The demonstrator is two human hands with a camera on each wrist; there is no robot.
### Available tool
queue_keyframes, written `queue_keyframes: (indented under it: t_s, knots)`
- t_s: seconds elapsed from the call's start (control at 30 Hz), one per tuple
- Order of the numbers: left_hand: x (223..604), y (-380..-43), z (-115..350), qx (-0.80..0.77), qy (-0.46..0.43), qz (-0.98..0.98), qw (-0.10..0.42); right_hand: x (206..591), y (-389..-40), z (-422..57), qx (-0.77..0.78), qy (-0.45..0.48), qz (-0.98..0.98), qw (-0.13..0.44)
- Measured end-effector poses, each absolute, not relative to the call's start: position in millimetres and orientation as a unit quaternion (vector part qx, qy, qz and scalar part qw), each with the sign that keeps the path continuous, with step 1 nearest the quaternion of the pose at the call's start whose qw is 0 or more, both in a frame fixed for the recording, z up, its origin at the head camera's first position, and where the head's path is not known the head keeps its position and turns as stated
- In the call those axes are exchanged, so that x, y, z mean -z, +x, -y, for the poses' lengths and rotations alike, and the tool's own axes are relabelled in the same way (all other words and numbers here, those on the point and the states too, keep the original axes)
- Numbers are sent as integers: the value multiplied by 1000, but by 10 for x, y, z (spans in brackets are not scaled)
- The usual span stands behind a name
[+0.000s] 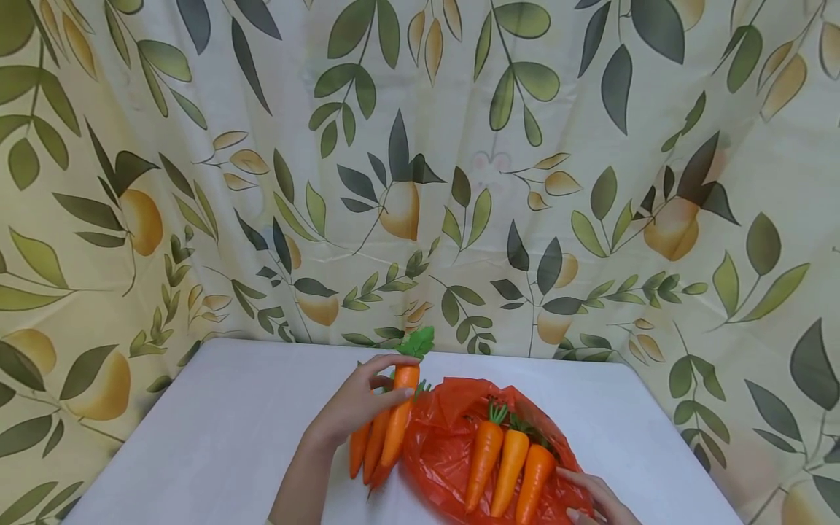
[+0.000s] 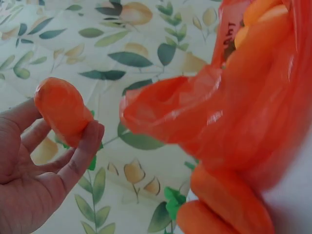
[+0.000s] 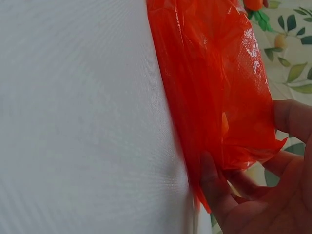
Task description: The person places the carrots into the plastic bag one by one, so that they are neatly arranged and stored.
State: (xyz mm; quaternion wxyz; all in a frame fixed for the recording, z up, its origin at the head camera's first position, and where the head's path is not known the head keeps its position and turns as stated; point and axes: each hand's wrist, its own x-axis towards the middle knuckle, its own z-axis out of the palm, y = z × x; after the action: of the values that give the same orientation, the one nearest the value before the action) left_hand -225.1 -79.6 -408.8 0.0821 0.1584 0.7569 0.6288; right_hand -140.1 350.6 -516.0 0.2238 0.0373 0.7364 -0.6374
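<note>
My left hand (image 1: 353, 403) grips an orange carrot (image 1: 399, 423) with a green leafy top, tilted upright, thumb on one side and fingers on the other. Just behind and below it, other carrots (image 1: 358, 446) lie on the white table, left of a red plastic bag (image 1: 433, 437). In the left wrist view the held carrot (image 2: 61, 109) shows its rounded end, apart from the bag. Three carrots (image 1: 510, 470) with green tops lie in the bag's open mouth. At the bag's right edge, my right hand (image 3: 273, 190) pinches the thin plastic between thumb and fingers.
The white table (image 1: 262, 423) runs to a back edge against a curtain (image 1: 420, 182) printed with leaves and fruit. The same cloth hangs along both sides.
</note>
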Motion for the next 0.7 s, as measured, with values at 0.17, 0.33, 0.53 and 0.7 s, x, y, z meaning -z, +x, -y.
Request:
queue_keyframes:
  t_s: [0.17,0.33,0.53,0.7]
  knots:
    - [4054,-2250,703,-626,166,-757,87,5156,-1385,-3500,639,34,-735,221]
    - [4041,-2249,618,-632,178,-749,95,5157,-1393,-3505,637,34,-738,221]
    - [4015,-2206,502,-649,193,-726,115,5160,-1401,-3519,629,28,-745,220]
    - [4007,-2191,414,-655,210,-716,120,5170,-1397,-3520,630,23,-745,218]
